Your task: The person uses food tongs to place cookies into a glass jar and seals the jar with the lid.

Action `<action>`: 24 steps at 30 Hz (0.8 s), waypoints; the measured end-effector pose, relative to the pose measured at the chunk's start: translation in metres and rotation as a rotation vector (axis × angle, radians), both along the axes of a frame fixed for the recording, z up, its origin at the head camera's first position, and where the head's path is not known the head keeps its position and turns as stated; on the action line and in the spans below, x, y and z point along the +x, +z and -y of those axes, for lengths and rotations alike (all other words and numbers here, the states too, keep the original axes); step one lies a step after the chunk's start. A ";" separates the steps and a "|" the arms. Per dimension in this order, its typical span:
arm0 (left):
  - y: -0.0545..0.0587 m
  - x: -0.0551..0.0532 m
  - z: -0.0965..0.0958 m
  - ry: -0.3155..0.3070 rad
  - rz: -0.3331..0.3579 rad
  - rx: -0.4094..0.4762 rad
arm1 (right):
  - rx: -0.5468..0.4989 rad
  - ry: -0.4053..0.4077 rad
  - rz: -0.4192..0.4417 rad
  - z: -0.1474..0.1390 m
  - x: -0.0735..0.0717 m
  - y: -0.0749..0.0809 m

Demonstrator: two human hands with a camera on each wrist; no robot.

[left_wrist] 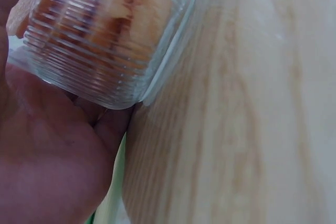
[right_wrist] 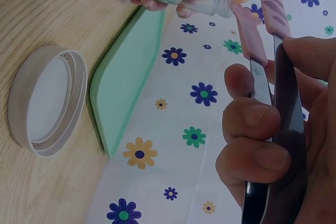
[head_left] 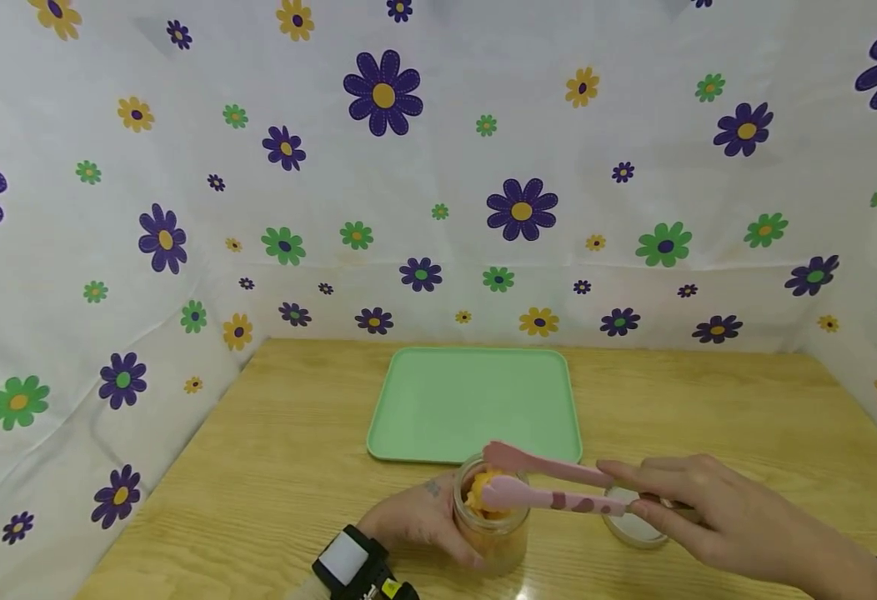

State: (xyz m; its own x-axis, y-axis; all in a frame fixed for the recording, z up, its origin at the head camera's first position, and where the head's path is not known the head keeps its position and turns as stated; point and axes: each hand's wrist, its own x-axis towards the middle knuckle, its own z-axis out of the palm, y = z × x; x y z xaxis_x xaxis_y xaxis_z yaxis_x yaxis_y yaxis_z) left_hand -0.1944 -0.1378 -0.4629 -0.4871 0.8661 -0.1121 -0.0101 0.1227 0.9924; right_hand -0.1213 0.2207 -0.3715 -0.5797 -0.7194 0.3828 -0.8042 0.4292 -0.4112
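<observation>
My left hand [head_left: 427, 518] grips a ribbed glass jar [head_left: 493, 542] on the table, thumb at the near side and fingers round the back. Orange-yellow chunks [left_wrist: 118, 22] fill much of the jar. With my right hand [head_left: 701, 508] I hold tongs [right_wrist: 265, 35] with metal arms and pink tips. Those tips are at the jar's mouth, a little apart, beside an orange chunk [head_left: 478, 492] at the rim. Whether they pinch that chunk I cannot tell. A round pale lid [right_wrist: 47, 100] lies inside up on the table, under my right hand in the head view.
A light green rectangular tray [head_left: 476, 404] lies behind the jar on the wooden table [head_left: 281, 467]. White cloth [head_left: 438, 158] with printed flowers stands as a wall at the back and both sides.
</observation>
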 end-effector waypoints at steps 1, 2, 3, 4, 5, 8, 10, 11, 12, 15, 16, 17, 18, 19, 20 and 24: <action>0.000 0.001 0.000 0.004 0.000 -0.007 | 0.005 -0.006 0.001 0.000 0.000 0.000; -0.001 0.001 0.000 0.009 -0.003 -0.013 | 0.009 -0.012 0.011 -0.001 0.001 -0.001; -0.001 0.001 0.000 0.014 -0.005 -0.020 | 0.010 -0.017 0.016 -0.001 0.001 -0.001; -0.001 0.002 0.000 0.020 -0.004 -0.026 | 0.009 -0.020 0.027 -0.001 0.001 -0.001; -0.001 0.002 0.000 0.025 -0.012 -0.034 | 0.005 -0.019 0.034 -0.001 0.000 -0.002; 0.000 0.002 0.000 0.025 -0.007 -0.032 | -0.005 -0.025 0.044 -0.002 -0.001 -0.003; 0.000 0.002 -0.001 0.021 -0.002 -0.024 | -0.010 -0.037 0.032 -0.003 -0.001 -0.004; 0.000 0.001 -0.001 0.018 -0.006 -0.020 | -0.011 -0.046 0.021 -0.004 -0.002 -0.005; 0.000 0.001 -0.001 0.015 -0.004 -0.017 | -0.011 -0.056 0.013 -0.005 -0.002 -0.005; 0.000 0.001 -0.001 0.019 -0.011 -0.031 | -0.015 -0.090 -0.011 -0.007 -0.002 -0.005; 0.000 0.001 -0.001 0.022 -0.012 -0.037 | -0.016 -0.103 -0.013 -0.008 -0.002 -0.005; 0.000 0.001 -0.001 0.026 -0.016 -0.043 | -0.019 -0.115 -0.012 -0.009 -0.002 -0.005; 0.000 0.001 -0.001 0.031 -0.017 -0.051 | -0.018 -0.129 -0.015 -0.010 -0.002 -0.005; 0.000 0.001 -0.001 0.036 -0.023 -0.055 | -0.018 -0.140 -0.012 -0.011 -0.002 -0.005; 0.000 0.001 -0.001 0.044 -0.028 -0.063 | -0.017 -0.154 -0.008 -0.011 -0.002 -0.005; 0.000 0.002 0.000 0.050 -0.030 -0.069 | -0.015 -0.224 -0.004 -0.010 -0.001 -0.005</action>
